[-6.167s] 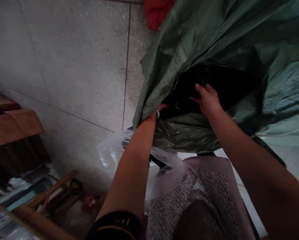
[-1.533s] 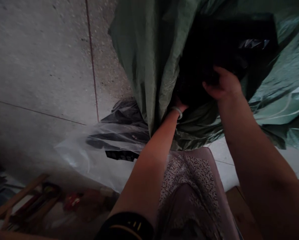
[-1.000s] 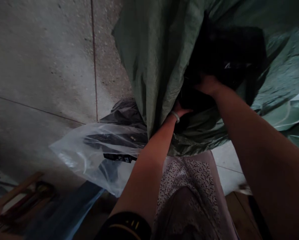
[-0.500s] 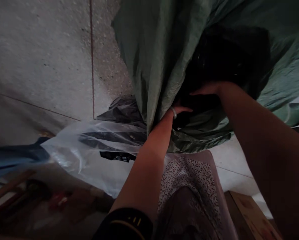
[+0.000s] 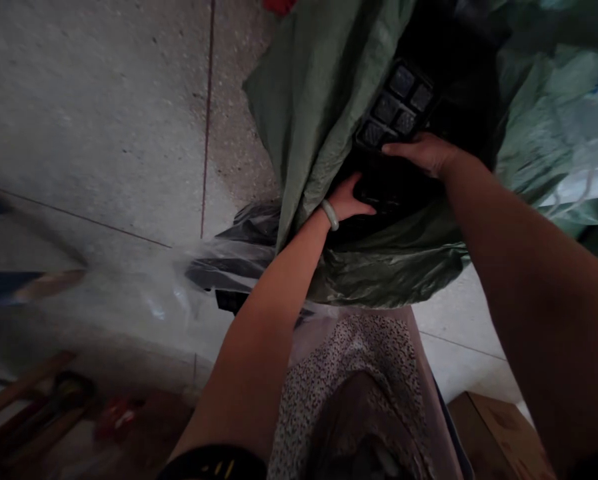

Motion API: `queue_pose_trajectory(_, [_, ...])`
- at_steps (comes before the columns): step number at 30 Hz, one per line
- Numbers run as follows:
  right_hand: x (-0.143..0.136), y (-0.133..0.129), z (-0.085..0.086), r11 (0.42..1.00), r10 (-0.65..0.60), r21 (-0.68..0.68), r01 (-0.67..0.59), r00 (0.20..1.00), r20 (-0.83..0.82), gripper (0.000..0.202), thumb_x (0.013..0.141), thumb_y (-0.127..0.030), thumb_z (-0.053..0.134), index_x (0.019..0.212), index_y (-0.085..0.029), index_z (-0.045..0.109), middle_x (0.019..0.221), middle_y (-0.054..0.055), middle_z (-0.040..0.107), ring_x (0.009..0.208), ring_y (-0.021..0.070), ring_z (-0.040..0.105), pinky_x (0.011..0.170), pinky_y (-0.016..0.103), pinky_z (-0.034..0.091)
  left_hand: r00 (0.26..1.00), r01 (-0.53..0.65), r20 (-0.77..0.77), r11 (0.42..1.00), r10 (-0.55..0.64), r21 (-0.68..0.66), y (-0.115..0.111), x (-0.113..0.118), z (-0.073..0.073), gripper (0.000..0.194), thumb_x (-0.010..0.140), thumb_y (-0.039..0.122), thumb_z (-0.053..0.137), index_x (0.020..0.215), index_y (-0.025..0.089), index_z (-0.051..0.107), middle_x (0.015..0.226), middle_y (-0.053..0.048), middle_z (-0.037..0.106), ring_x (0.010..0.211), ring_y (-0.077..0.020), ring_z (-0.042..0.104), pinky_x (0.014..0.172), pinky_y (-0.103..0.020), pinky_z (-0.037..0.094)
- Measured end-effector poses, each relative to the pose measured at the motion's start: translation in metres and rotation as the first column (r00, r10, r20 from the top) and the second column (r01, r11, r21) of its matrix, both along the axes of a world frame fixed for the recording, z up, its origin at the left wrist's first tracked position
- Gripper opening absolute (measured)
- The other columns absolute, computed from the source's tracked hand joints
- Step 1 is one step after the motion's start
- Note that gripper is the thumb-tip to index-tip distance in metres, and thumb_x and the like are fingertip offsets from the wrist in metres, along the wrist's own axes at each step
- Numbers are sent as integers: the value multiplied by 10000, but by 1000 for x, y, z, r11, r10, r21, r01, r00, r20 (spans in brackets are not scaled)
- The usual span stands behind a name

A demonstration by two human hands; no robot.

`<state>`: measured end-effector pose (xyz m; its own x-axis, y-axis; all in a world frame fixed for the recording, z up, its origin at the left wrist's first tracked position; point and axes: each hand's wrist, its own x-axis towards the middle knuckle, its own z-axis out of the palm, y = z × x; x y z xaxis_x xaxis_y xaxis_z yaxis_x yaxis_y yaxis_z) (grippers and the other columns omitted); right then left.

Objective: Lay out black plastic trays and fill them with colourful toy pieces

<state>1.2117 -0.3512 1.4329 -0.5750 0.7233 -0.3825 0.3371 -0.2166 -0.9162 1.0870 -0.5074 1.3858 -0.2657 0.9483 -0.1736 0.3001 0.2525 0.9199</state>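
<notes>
A large green woven sack (image 5: 323,100) gapes in front of me, its inside very dark. In its mouth a black plastic tray (image 5: 386,107) with several square compartments lies tilted. My right hand (image 5: 431,153) is at the tray's lower edge, the thumb along the rim and the other fingers partly hidden; it appears to grip it. Lower left in the opening is my left hand (image 5: 346,200), a pale bangle (image 5: 330,215) on its wrist. Its thumb and fingers are spread over dark contents that I cannot make out.
Clear plastic sheeting (image 5: 173,300) with dark pieces lies on the speckled floor (image 5: 103,120) at left. Another person's foot (image 5: 51,285) is beside it. A cardboard box (image 5: 499,433) stands lower right, and wooden pieces (image 5: 29,387) lie lower left.
The compartmented black tray has come into sight in the sack, at my right hand. My left hand has shifted slightly left and up. The person at left has moved.
</notes>
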Motion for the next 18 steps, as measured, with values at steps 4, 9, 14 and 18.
queue_pose_trajectory(4, [-4,-31,52,992,-120,21,127,970,-213,199,838,-189,665,1017,-103,644,843,13,699,829,138,643,998,418,440,997,36,-78,988,-24,153,-7,-9,66,702,628,133,772,1289,160,539,1298,-84,537,1390,-325,344,1170,-464,233])
queue_pose_trajectory(9, [13,-78,106,992,-70,76,104,931,-358,161,733,-28,694,845,-143,684,796,-19,717,857,157,674,1010,391,461,973,162,-196,964,-121,210,-55,2,135,625,641,202,776,1230,146,573,1266,-71,571,1357,-334,398,1162,-450,262])
queue_pose_trajectory(14, [52,-152,149,920,-10,358,159,923,-384,153,690,-151,740,786,-270,728,1127,-63,711,1193,217,584,1076,374,389,965,240,-189,905,-183,351,-146,15,172,739,612,262,806,1287,139,529,1353,-79,533,1327,-314,444,1162,-354,287])
queue_pose_trajectory(18, [70,-231,136,924,-103,351,153,982,-157,270,637,-336,777,892,-384,702,1227,-68,660,1259,254,538,1130,454,358,992,-127,31,952,123,280,-283,-1,162,816,602,276,807,1345,244,471,1370,-44,514,1322,-271,456,1140,-359,339])
